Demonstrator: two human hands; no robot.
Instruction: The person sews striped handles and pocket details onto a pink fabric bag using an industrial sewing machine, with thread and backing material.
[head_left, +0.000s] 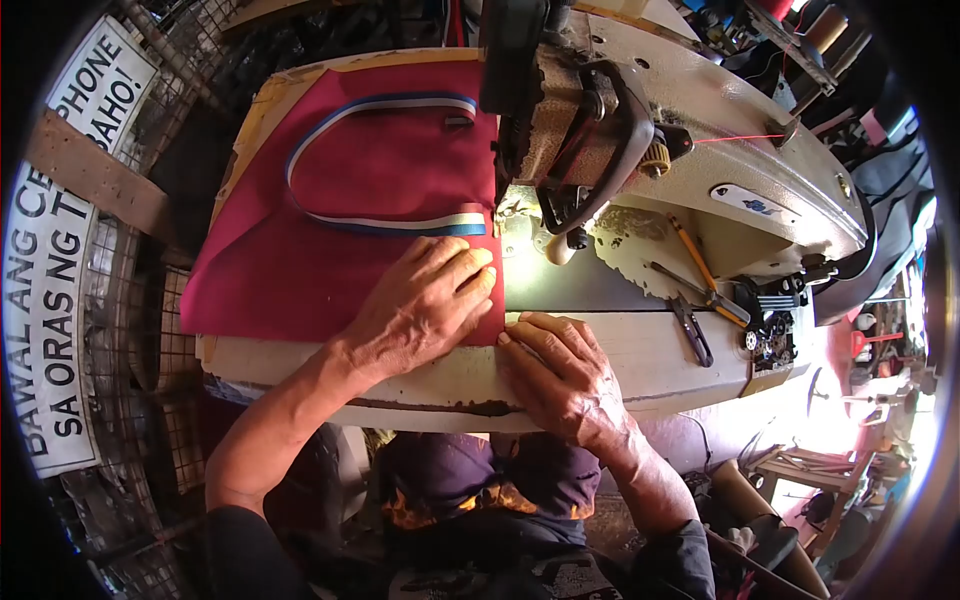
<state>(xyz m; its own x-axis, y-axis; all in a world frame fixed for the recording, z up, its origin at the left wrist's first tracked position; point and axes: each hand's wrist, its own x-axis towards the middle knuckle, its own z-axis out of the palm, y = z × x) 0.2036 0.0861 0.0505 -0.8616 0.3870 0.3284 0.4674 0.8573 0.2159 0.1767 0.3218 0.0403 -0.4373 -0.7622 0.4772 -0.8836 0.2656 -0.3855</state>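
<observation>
A dark red cloth (380, 180) lies flat on the sewing table, its right edge running beside the needle area of the sewing machine (700, 110). On the cloth a striped blue and white strap (310, 210) curves in a U shape. My left hand (430, 300) rests on the cloth just below the strap's lower end, fingers bent and close together, pressing the fabric. At the cloth's lower right corner is my right hand (560, 370), its fingertips closed on or against the edge; the grip itself is partly hidden.
Scissors with orange handles (700, 260) and black thread snips (692, 330) lie on the machine bed to the right. Near them are small metal parts (770, 335). A wire mesh with white signs (55, 350) stands at the left.
</observation>
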